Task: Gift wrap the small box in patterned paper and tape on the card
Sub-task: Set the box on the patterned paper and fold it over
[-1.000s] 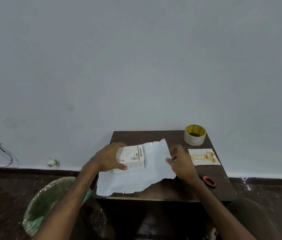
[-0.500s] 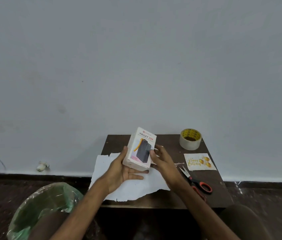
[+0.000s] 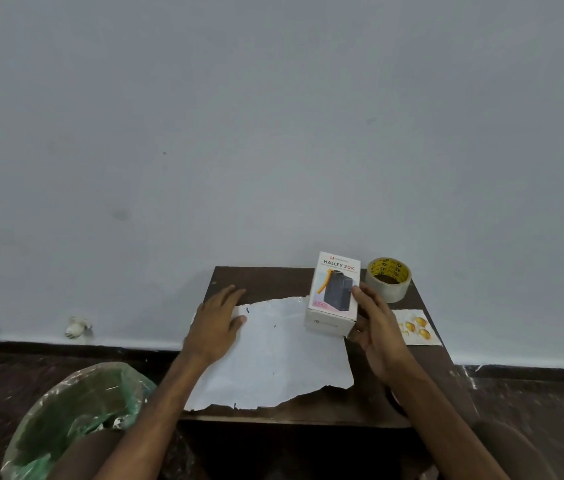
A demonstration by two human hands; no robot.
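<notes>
the right hand (image 3: 375, 327) is clamped on the small box (image 3: 334, 292) by its right edge, thumb on the front face, fingers tucked behind. the box stands upright, slightly tilted, over the far right corner of the paper (image 3: 280, 358); whether its base touches the sheet cannot be told. well left of the box, the left hand (image 3: 216, 323) lies flat on the paper's left edge, fingers straight, gripping nothing, just pinning the sheet to the surface (image 3: 263, 282).

the box looks like stiff printed card, light enough for one hand and smooth-faced, so probably a bit slippery. the long side edges, where the hand sits now, look the safest hold. the paper is thin and floppy, ragged along its near and far edges, white side up; it may tear further if tugged.

now the writing: "halley 20k" in bold across the top of the box front, a dark device pictured below, and print on the pink band too fine to read. just right of the box is the tape roll (image 3: 388, 278), yellow core with black marks, unreadable. right of the box and nearer lies the card (image 3: 415, 327), gold balloons showing, its gold lettering partly behind the hand.
</notes>
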